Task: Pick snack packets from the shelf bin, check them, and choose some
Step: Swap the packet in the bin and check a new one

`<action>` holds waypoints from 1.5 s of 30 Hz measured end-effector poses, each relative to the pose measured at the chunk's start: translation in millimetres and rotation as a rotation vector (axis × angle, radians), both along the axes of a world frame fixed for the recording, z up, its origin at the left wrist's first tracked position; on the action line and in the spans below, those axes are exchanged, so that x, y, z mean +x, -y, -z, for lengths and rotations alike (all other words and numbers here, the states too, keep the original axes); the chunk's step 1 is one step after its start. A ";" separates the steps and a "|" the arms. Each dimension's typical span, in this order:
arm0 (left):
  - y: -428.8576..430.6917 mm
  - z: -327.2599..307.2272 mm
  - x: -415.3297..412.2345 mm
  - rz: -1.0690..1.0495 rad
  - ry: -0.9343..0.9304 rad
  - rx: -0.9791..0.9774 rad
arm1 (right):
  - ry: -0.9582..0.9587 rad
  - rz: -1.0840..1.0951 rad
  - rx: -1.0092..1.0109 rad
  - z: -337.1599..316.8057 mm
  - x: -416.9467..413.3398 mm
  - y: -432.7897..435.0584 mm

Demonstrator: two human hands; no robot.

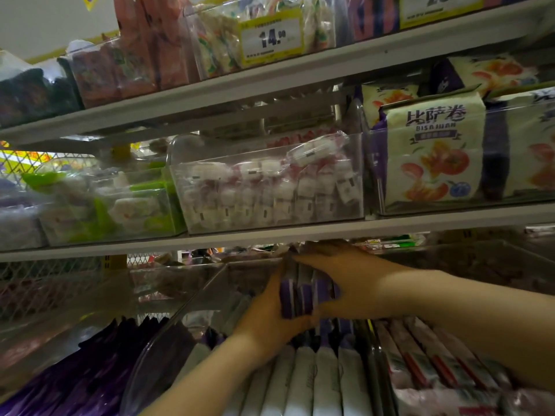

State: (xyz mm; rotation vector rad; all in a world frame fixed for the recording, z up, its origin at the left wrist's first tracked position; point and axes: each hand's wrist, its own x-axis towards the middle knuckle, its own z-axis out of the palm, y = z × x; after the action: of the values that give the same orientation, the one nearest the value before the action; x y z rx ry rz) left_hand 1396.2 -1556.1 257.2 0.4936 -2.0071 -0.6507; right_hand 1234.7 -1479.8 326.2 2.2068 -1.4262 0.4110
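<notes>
While clamping the packets (303, 295) between both hands, keep the stack square and squeeze evenly. Head view: left hand (267, 319) curled under and round the stack's near left side, right hand (354, 277) curled over its top and right side, both gripping. Held over the back half of the bin (168, 340), just below the front edge of the shelf (270, 235). Draw out toward the bin's front to clear that edge, then fan for checking.
</notes>
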 end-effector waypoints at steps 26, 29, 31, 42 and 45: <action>28.2 -30.5 88.5 -0.851 1.249 -0.447 | -0.066 0.000 0.217 -12.7 20.8 20.8; 28.8 -32.0 85.7 -0.851 1.298 -0.444 | -0.030 0.022 0.264 -17.2 23.2 18.2; 30.9 -36.0 88.4 -0.835 1.317 -0.439 | -0.046 0.043 0.279 -19.6 24.5 17.4; 32.8 -44.4 102.8 -0.807 1.010 -0.481 | -0.049 0.016 0.255 -13.6 24.3 17.0; 27.4 -53.8 108.8 -0.878 0.897 -0.544 | -0.033 0.003 0.247 -12.3 24.8 14.9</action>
State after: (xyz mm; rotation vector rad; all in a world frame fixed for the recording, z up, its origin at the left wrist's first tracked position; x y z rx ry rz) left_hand 1505.1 -1583.5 311.0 1.3549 -2.2961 0.7714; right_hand 1259.6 -1494.7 338.5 2.3910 -1.5325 0.2046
